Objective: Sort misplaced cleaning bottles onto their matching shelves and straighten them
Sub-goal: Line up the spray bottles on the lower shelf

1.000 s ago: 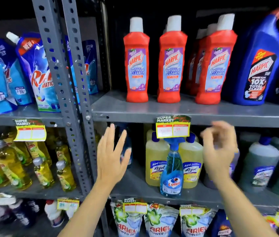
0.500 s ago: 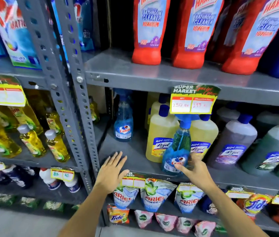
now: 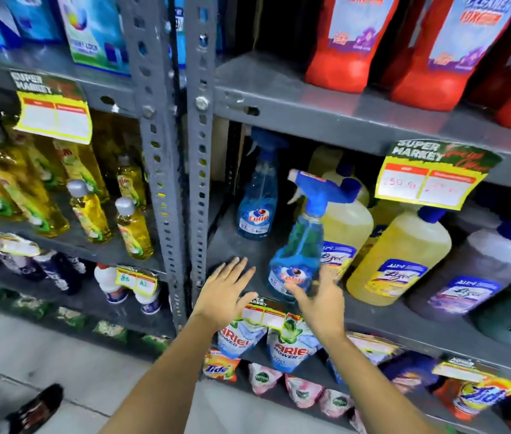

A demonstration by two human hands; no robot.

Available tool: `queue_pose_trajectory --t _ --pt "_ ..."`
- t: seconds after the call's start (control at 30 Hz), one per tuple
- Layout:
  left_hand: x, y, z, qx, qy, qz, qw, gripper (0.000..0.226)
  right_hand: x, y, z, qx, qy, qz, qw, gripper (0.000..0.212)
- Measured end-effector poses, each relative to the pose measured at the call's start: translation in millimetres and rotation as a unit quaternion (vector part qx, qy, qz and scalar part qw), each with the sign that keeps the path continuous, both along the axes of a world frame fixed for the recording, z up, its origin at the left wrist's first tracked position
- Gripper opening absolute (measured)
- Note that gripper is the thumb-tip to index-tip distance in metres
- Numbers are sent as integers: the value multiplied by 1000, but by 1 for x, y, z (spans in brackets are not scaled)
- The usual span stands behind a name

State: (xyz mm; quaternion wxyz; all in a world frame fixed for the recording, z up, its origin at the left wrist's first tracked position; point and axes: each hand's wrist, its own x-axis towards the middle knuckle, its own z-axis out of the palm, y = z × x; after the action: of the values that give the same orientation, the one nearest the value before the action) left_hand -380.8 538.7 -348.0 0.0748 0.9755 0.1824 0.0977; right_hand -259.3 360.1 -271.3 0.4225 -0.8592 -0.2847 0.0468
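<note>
Grey slotted-steel shop racking fills the view, middle shelf (image 3: 247,245) at hand height; yellow and grey Lizol bottles (image 3: 398,258) stand along its right part, red bathroom-cleaner bottles (image 3: 338,57) on the shelf above, detergent pouches (image 3: 291,346) hanging below; price tag (image 3: 429,180) clipped to the upper shelf edge.

Front spray bottle (image 3: 298,258), blue trigger type, sits at the shelf's front edge right against the yellow Lizol row and leans right at the top, nozzle pointing left; a second spray bottle (image 3: 257,208) of the same brand stands upright further back by the left upright, so that looks like its proper spot.

Right hand (image 3: 320,302) is at the front bottle's base, fingers curled loosely around the lower body, touching but not clearly clamped; cannot tell if the grip is closed. Left hand (image 3: 226,292) is spread flat, fingers apart, hovering over the bare shelf left of the bottle, holding nothing.

Step in hand, as I judge it: take the stray sprayer and move it left-back beside its twin. Better to grip at the waist than the base since it is top-heavy and already tilted; lift clear of the Lizol bottle so nothing tips; set it down upright, label forward, nozzle matching the rear one; free left hand can steady it.
</note>
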Motion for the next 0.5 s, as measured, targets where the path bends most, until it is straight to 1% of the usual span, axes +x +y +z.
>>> queue_pose_trajectory --t 0.07,0.13,0.27,0.33,0.5 --pt "1 -1 -1 3 -6 7 1000 74 -8 17 1 -7 -16 -12 1000 55" --pt "-1 -3 0 5 -14 17 1000 69 -13 32 3 0 -28 -22 999 52" --pt "-5 -4 0 5 -41 31 999 71 -17 56 8 -16 -44 -25 999 48" --pt "-6 -4 2 -4 -48 28 998 72 -14 65 11 -17 -37 -20 999 49" --pt "-6 -11 -1 -8 -62 41 997 70 3 80 14 -11 17 32 999 51"
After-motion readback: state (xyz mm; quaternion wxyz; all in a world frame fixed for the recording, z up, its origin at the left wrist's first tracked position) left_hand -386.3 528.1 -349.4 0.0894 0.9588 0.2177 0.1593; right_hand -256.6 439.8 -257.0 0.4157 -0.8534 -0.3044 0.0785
